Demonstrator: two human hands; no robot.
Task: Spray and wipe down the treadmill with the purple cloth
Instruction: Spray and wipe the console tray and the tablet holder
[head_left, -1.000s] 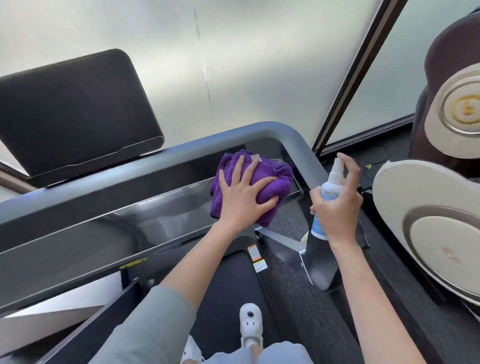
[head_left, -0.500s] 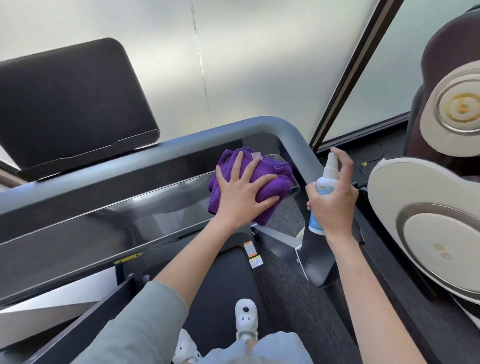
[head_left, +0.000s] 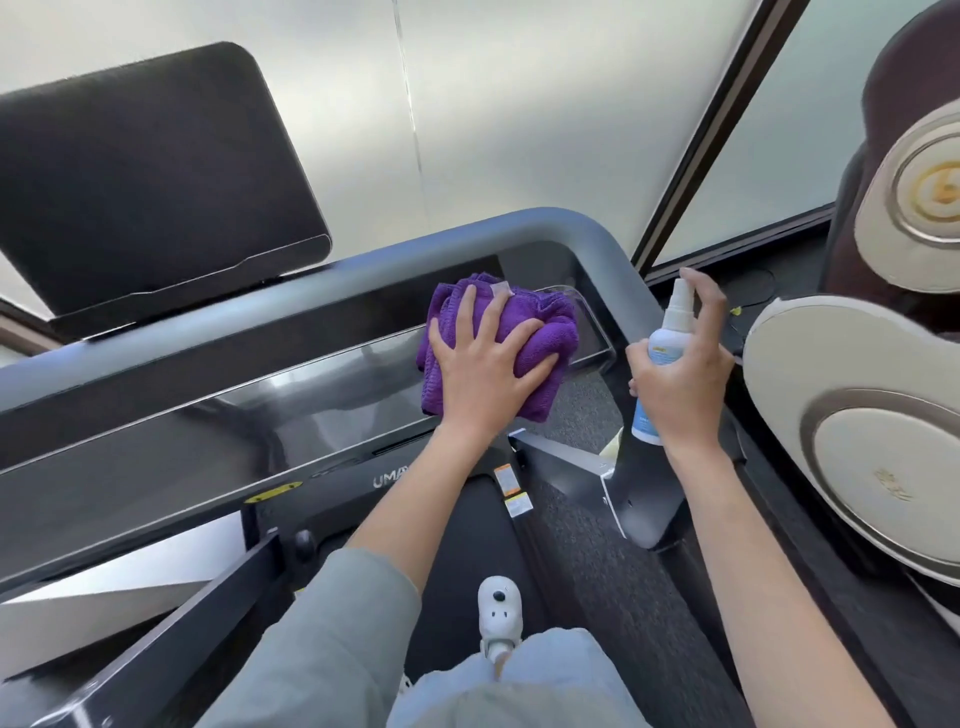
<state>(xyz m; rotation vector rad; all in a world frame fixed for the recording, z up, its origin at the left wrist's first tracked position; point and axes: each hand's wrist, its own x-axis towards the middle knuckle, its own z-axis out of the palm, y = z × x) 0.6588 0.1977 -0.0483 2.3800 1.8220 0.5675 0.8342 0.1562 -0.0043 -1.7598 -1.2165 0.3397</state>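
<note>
A: What are we doing?
B: Wiping. Our left hand (head_left: 485, 374), fingers spread, presses the purple cloth (head_left: 540, 332) onto the treadmill (head_left: 208, 415) console, under the palm and fingertips.
A: And the other hand?
B: Our right hand (head_left: 680, 374) grips the spray bottle (head_left: 662, 353), forefinger raised over the nozzle. Next, likely, spraying ahead of the cloth.
A: Writing?
B: "UMA", partly hidden.

Bunched purple cloth (head_left: 511, 332) on glossy dark treadmill console (head_left: 218, 415), white spray bottle (head_left: 662, 353) upright just right
</note>
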